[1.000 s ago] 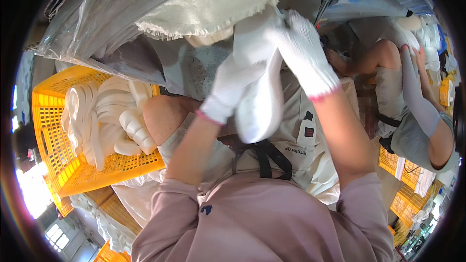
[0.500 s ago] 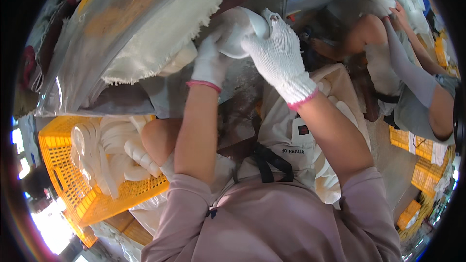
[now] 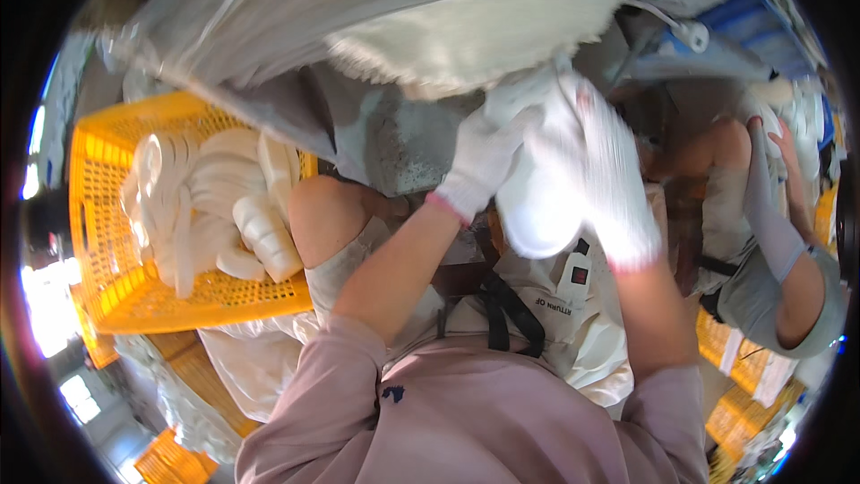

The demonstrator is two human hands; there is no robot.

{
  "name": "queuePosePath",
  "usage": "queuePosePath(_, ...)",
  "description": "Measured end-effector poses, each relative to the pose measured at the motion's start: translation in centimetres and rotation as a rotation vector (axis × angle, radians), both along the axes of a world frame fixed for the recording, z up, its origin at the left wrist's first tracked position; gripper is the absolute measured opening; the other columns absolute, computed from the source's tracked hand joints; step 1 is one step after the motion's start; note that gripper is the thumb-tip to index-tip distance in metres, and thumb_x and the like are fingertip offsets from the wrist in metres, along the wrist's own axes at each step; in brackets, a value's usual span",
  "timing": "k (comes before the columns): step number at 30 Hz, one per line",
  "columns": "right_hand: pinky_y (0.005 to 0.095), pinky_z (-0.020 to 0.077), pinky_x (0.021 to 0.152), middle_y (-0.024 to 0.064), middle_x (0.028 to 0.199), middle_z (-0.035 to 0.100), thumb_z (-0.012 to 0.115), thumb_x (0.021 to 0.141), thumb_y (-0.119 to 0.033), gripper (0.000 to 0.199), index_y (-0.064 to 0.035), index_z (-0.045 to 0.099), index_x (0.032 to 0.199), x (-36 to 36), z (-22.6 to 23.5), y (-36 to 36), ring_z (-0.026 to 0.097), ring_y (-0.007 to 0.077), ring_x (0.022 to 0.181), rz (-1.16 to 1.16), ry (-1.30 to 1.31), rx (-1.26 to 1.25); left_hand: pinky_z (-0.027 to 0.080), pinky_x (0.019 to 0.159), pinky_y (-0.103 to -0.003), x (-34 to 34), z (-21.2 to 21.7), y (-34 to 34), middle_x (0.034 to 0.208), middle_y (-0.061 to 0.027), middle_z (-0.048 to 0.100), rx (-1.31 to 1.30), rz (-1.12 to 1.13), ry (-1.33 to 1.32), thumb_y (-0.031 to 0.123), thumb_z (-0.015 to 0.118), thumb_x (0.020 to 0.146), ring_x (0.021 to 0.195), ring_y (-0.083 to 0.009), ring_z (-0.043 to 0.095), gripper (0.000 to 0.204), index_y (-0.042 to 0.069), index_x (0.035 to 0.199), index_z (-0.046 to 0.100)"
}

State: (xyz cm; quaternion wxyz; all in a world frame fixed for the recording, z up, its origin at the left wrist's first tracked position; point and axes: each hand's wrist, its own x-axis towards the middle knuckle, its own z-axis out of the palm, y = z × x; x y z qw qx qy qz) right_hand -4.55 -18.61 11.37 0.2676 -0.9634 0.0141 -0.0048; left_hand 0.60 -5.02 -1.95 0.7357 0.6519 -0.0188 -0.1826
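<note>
— "Glossy plastic sheeting (image 3: pixel 224 22) and a yellow perforated plastic crate (image 3: pixel 116 260) flank the workspace. What is held?"
— "A rounded white piece (image 3: pixel 539 215), below pale fringed cloth (image 3: pixel 484 36). White-gloved left hand (image 3: pixel 486 157) curls around it; white-gloved right hand (image 3: pixel 614 166), blurred, meets its right side, finger closure impossible to tell."

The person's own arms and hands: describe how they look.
The left hand and right hand wear white fabric gloves with reddish-pink cuff edges; the right glove is blurred. The forearms are bare up to dusty-mauve sleeves, which end near the elbows.
</note>
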Motion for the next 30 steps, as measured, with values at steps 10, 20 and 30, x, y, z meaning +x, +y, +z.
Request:
queuePosePath(10,0.0396,0.0632,0.082,0.0094,0.134,0.072,0.076,0.085,-0.013,0.058,-0.0127,0.066,0.142,-9.4,-3.0,3.5,0.075,0.0270,0.110,0.361,-0.272,-0.309,0.056,0.105,-0.056,-2.3,1.9,4.3,0.131,-0.0205,0.071,-1.015,-0.065,0.594,0.065,0.052,0.107,0.118,-0.0427,0.068,0.071,0.003,0.140,0.062)
queuePosePath(20,0.0475,0.0582,0.065,0.0177,0.078,0.070,0.072,0.089,-0.016,0.014,-0.0090,0.073,0.102,-1.7,-0.1,9.9,0.070,0.0401,0.070,0.120,-0.203,-0.116,0.058,0.088,-0.049,4.7,-5.4,4.2,0.112,-0.0161,0.069,-0.962,0.066,0.557,0.057,0.039,0.109,0.099,-0.0342,0.068,0.056,0.007,0.124,0.061)
queuePosePath(30,0.0472,0.0559,0.062,0.0184,0.076,0.069,0.076,0.091,-0.022,0.016,-0.0066,0.073,0.093,-1.9,-3.1,9.3,0.070,0.0397,0.069,0.025,-0.312,-0.110,0.059,0.092,-0.045,3.2,-3.9,4.9,0.114,-0.0129,0.074,-0.624,0.043,0.747,0.059,0.038,0.114,0.101,-0.0305,0.071,0.059,0.008,0.127,0.065)
